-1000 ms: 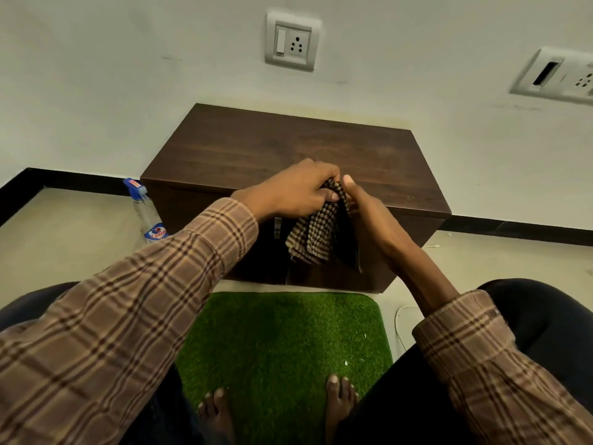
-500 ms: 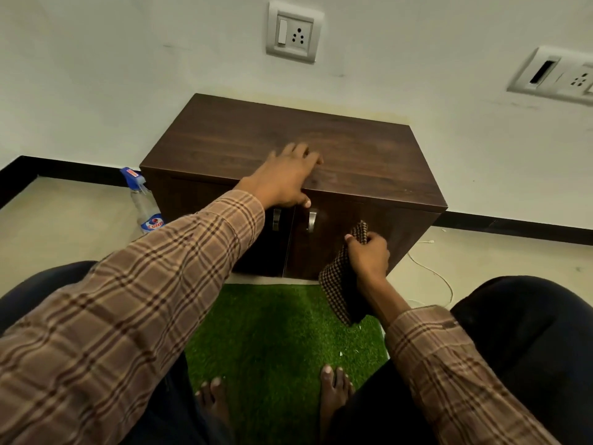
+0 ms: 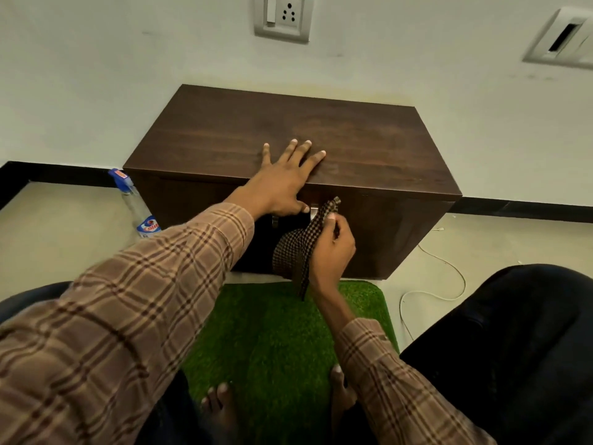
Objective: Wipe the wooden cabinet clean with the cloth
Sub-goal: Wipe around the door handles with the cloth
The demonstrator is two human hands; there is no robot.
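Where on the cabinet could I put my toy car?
Cabinet top is bare behind and right of the left hand, up to the wall, also at its left end. The front is crowded: right hand holds the cloth there.

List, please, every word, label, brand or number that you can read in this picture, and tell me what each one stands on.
"Colin": red letters on the blue and white label of the spray bottle standing left of the wooden cabinet; the last letter is partly hidden by the sleeve.
The sticker on the bottle's blue spray head: too small and blurred to read.
The wall socket and the cloth bear no text.
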